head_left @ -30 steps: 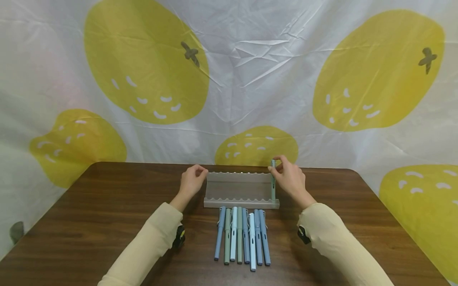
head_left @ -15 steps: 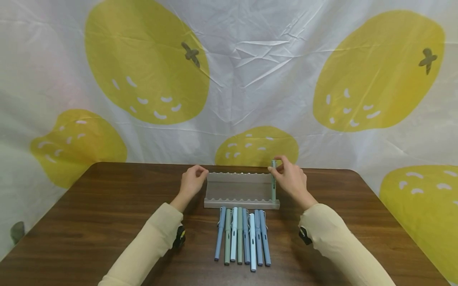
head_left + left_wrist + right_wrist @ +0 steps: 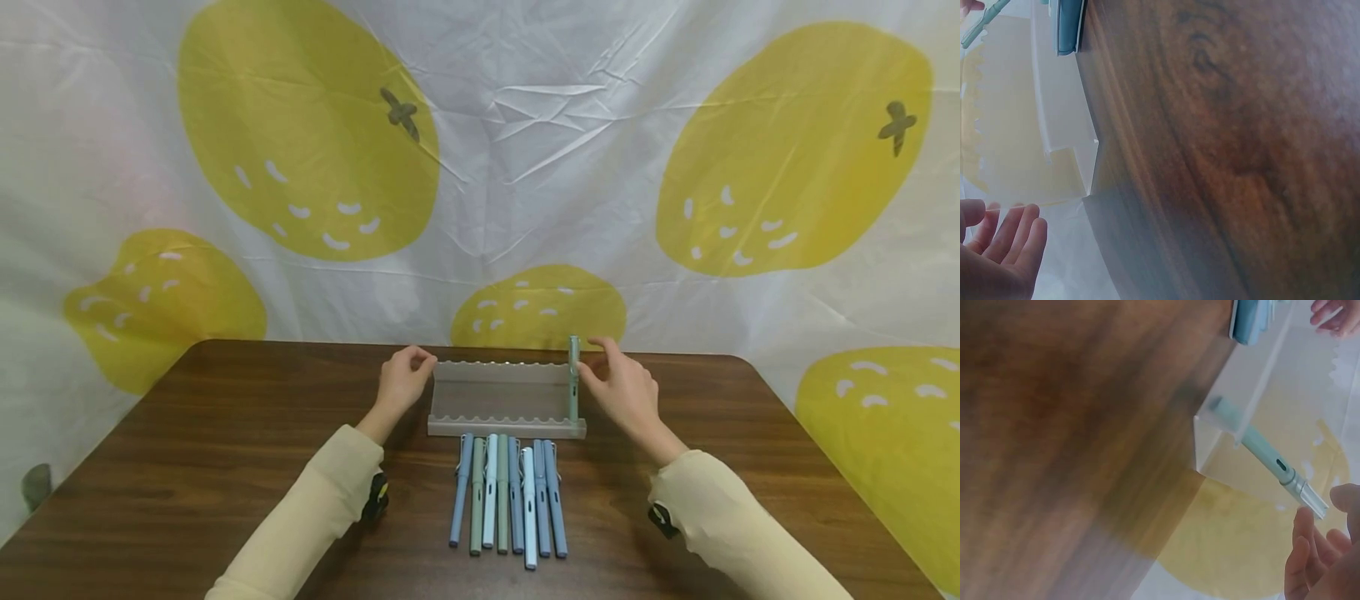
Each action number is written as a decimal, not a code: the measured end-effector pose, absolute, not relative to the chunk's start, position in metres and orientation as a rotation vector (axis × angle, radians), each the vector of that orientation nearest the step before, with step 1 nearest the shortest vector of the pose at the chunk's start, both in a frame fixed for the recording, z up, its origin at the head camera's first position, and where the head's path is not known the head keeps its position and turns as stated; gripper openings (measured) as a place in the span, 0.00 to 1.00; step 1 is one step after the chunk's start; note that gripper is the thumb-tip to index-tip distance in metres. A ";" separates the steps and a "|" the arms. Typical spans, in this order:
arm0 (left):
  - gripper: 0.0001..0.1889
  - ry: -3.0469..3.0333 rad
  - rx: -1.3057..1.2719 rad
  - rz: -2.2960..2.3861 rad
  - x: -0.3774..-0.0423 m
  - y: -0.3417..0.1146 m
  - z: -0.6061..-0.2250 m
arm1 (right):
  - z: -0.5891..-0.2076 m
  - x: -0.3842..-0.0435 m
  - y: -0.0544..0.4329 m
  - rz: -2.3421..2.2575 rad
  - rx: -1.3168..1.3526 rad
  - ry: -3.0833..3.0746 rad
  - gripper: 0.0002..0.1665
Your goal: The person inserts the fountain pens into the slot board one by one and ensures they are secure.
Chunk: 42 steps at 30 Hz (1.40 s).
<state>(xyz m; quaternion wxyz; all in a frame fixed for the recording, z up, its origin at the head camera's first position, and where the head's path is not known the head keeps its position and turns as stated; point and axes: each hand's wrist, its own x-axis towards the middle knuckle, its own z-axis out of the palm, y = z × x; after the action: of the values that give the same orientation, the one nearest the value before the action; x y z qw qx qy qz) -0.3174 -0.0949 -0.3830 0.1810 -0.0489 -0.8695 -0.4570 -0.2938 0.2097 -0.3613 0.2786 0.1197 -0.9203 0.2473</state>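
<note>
A frosted, see-through pen rack (image 3: 501,396) with scalloped edges stands at the back of the table. My left hand (image 3: 401,385) pinches its upper left corner between thumb and index finger; the other fingers are spread loosely in the left wrist view (image 3: 1010,247). A light green pen (image 3: 573,379) leans in the rightmost notch, its foot inside the front ledge and its clip end up. Just to the right of that pen, my right hand (image 3: 626,396) has thumb and fingers parted with nothing between them. In the right wrist view the pen's cap (image 3: 1304,490) lies close to the fingertips.
Several blue, green and pale blue pens (image 3: 502,500) lie side by side in front of the rack on the brown wooden table (image 3: 300,400). Behind the table hangs a white cloth (image 3: 525,192) printed with yellow lemons.
My right hand has let go of the light green pen and drawn back slightly to the right. The pen stays in its notch. My left hand has not moved.
</note>
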 end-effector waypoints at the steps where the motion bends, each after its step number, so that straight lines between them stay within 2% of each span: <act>1: 0.08 -2.455 -0.140 -1.291 -0.318 -0.095 -0.383 | -0.363 -0.292 0.211 0.666 0.324 -2.463 0.23; 12: 0.09 -2.456 -0.142 -1.289 -0.318 -0.095 -0.383 | -0.375 -0.274 0.218 0.683 0.330 -2.428 0.19; 28: 0.09 -2.459 -0.131 -1.286 -0.317 -0.096 -0.383 | -0.388 -0.252 0.209 0.790 0.391 -2.681 0.06; 35: 0.09 -2.454 -0.131 -1.294 -0.318 -0.095 -0.384 | -0.394 -0.248 0.206 0.923 0.455 -2.791 0.05; 42: 0.09 -2.451 -0.131 -1.292 -0.317 -0.095 -0.383 | -0.400 -0.245 0.204 1.085 0.537 -2.889 0.09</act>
<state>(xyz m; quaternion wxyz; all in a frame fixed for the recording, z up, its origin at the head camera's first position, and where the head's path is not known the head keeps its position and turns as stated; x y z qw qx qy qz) -0.3172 -0.0946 -0.3832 0.1829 -0.0464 -0.8688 -0.4578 -0.2450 0.2041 -0.3999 0.0048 0.1714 -0.9223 0.3463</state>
